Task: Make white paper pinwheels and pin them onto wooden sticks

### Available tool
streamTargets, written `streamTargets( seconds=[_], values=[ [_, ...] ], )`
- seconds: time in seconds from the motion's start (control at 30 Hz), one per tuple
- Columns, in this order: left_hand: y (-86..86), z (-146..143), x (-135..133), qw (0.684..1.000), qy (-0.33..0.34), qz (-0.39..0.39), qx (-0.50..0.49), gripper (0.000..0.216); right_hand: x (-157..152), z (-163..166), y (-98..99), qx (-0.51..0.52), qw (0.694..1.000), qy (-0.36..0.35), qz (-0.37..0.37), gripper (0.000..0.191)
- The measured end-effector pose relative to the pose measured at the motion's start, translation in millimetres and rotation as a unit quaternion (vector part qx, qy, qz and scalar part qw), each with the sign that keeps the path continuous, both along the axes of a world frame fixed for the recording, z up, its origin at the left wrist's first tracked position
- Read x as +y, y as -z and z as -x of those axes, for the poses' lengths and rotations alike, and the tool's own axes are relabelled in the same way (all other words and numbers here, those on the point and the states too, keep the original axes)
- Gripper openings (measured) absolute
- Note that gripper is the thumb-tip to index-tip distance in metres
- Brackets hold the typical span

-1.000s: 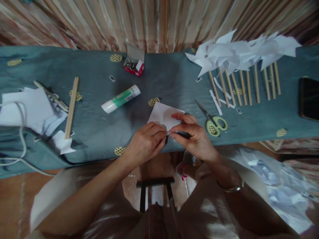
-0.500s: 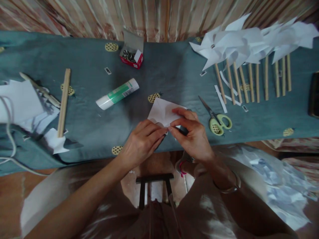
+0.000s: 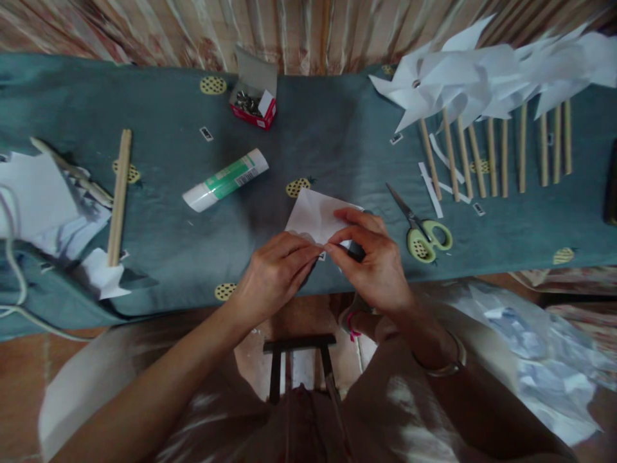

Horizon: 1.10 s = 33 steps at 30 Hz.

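Observation:
A white sheet of paper (image 3: 315, 212) with faint crease lines lies near the table's front edge, between my hands. My left hand (image 3: 277, 270) is closed on its near left side, fingers bent and pressed together. My right hand (image 3: 369, 251) pinches the near corner of the paper between thumb and index finger, its other fingers curled above the right side. Both hands' fingertips meet at that corner, which they partly hide. To the right of my right hand lie scissors (image 3: 419, 231) with green handles, blades apart. A green and white glue stick (image 3: 225, 180) rests beyond my left hand.
Several white paper pinwheels (image 3: 453, 77) on sticks lie at the back right, beside paper strips (image 3: 430, 190). An open red box (image 3: 253, 109) holds small metal pieces. At left are wooden sticks (image 3: 119, 199), stacked paper (image 3: 36, 193) and a white cable (image 3: 19, 276).
My hands keep their grip on the paper's near corner with only slight finger movement. The view has shifted a little; the things on the table have not moved.

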<state>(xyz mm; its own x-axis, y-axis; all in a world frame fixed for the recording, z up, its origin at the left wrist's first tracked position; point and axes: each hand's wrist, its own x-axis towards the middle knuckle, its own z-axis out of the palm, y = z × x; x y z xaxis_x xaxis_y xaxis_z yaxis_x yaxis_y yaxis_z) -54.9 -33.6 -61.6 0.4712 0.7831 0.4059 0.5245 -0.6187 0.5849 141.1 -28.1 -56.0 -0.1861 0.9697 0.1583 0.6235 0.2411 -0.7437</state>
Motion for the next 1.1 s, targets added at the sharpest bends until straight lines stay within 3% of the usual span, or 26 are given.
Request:
streamTargets(
  seconds=[0.63, 1.1],
  values=[
    [-0.8, 0, 1, 1.000, -0.018, 0.008, 0.012, 0.015, -3, -1, 0.8, -0.004, 1.000, -0.002, -0.028, 0.012],
    [1.0, 1, 0, 1.000, -0.012, 0.002, 0.014, 0.015, -8, 0, 18.5, -0.078, 0.985, -0.049, -0.145, 0.031]
  ],
)
